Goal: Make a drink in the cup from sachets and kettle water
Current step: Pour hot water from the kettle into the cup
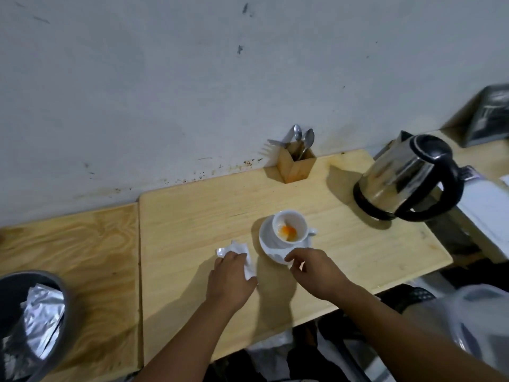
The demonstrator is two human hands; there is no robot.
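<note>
A white cup (289,220) stands on a white saucer (268,244) in the middle of the wooden table (192,216), with orange powder (287,231) in its bottom. A steel kettle (405,176) with a black handle stands at the back right. My left hand (230,277) rests on crumpled white sachets (239,250) lying on the table left of the saucer. My right hand (314,267) sits at the saucer's near edge, fingertips curled toward the rim; nothing shows in its grasp.
A wooden holder (294,165) with spoons and a fork stands against the wall behind the cup. A grey bin (33,323) with foil wrappers sits at the lower left. A white box (484,213) lies right of the kettle.
</note>
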